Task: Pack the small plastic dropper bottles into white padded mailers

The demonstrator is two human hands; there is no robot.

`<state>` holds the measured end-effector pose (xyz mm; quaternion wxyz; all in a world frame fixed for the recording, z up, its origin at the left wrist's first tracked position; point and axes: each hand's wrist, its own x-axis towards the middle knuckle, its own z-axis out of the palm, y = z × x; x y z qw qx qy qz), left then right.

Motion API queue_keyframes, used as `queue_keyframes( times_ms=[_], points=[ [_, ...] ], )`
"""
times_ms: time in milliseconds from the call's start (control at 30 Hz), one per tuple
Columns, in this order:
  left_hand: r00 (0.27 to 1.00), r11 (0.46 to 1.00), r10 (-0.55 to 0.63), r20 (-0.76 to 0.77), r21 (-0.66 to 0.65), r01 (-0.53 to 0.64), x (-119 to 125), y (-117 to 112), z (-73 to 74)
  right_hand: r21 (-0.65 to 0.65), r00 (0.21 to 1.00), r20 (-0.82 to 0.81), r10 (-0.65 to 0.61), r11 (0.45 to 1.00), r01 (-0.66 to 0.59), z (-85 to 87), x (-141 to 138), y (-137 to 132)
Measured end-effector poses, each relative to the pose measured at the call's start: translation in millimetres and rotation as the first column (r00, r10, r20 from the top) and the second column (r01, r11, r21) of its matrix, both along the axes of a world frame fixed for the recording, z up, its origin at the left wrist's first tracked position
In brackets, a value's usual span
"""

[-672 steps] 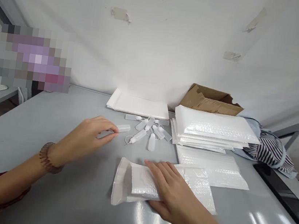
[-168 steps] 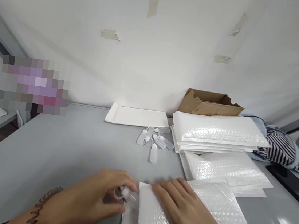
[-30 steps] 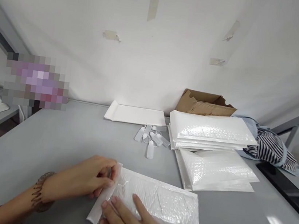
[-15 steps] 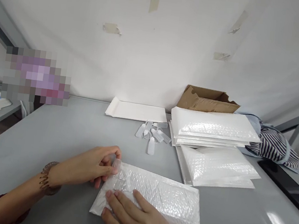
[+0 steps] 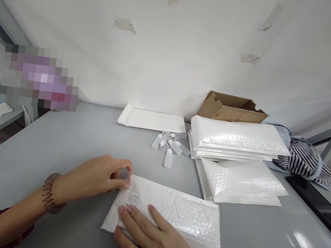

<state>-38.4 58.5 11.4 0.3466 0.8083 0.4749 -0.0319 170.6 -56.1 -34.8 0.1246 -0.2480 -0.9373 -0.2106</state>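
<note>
A white bubble mailer [image 5: 184, 212] lies flat on the grey table before me, its flap end at the left. My right hand [image 5: 153, 240] rests on its lower left part, fingers spread and pressed down. At the mailer's upper left corner, thumb and forefinger of my left hand [image 5: 106, 175] pinch a clear piece of film [image 5: 124, 173]. A shiny clear patch [image 5: 133, 195] shows on the mailer between my two hands. Whether the film and this patch are one piece I cannot tell.
Several small translucent bottles [image 5: 168, 158] lie behind the mailer, near a flat white mailer [image 5: 156, 121] by the wall. At the right are stacked bubble mailers [image 5: 239, 138], a cardboard box [image 5: 231, 108], striped cloth [image 5: 304, 158] and a black flat object [image 5: 316, 205].
My left hand has closed in at the mailer's corner, and the film there now shows between its fingers. The right hand stays pressed on the mailer. The camera view has shifted slightly.
</note>
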Motion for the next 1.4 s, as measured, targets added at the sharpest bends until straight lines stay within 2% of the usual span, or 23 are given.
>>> queue_keyframes(
  times_ms=[100, 167, 333, 433, 533, 700, 800, 900, 1067, 1200, 1400],
  points=[
    [0.995, 0.993, 0.096, -0.008, 0.066, -0.096, -6, 4, 0.4, -0.001, 1.0, 0.013, -0.007, 1.0, 0.007, 0.1, 0, -1],
    [0.991, 0.993, 0.119, 0.054, 0.003, -0.119, -10, 6, 0.5, 0.012, 1.0, 0.008, -0.008, 1.0, 0.008, -0.8, 0, -1],
    [0.971, 0.971, 0.038, 0.236, -0.238, 0.02, -10, 6, -1.0, 0.023, 1.0, 0.005, -0.004, 1.0, 0.004, -3.1, -1, -2],
    [0.944, 0.926, 0.077, 0.319, -0.373, 0.051, -8, 9, -3.9, 0.019, 1.0, 0.006, -0.005, 1.0, 0.005, -3.2, -1, -2],
    [0.925, 0.904, 0.111, 0.363, -0.424, 0.057, -9, 14, -7.0, -0.002, 1.0, 0.008, 0.0, 1.0, 0.0, -1.8, 0, -2],
    [0.93, 0.921, 0.07, 0.36, -0.382, 0.078, -9, 18, -5.4, -0.032, 1.0, 0.012, 0.007, 0.999, -0.006, 0.3, 2, -3],
    [0.955, 0.931, -0.024, 0.295, -0.342, 0.129, -7, 17, -2.3, -0.05, 1.0, 0.006, 0.007, 0.999, -0.007, 0.6, 2, -3],
    [0.976, 0.948, -0.066, 0.206, -0.292, 0.126, -4, 16, -1.1, -0.069, 1.0, 0.01, 0.008, 0.998, -0.008, 1.7, 2, -3],
    [0.987, 0.982, -0.068, 0.143, -0.166, 0.091, 0, 13, -1.5, -0.07, 1.0, 0.029, 0.01, 0.997, -0.008, 4.5, 3, -2],
    [0.99, 0.987, -0.061, 0.123, -0.138, 0.078, 0, 12, -3.0, -0.063, 0.999, 0.04, 0.015, 0.998, -0.013, 4.1, 2, -1],
    [0.989, 0.995, 0.046, 0.143, -0.094, -0.033, 2, 11, -11.4, -0.086, 0.999, 0.048, 0.016, 0.996, -0.012, 4.4, 3, -2]
  ],
)
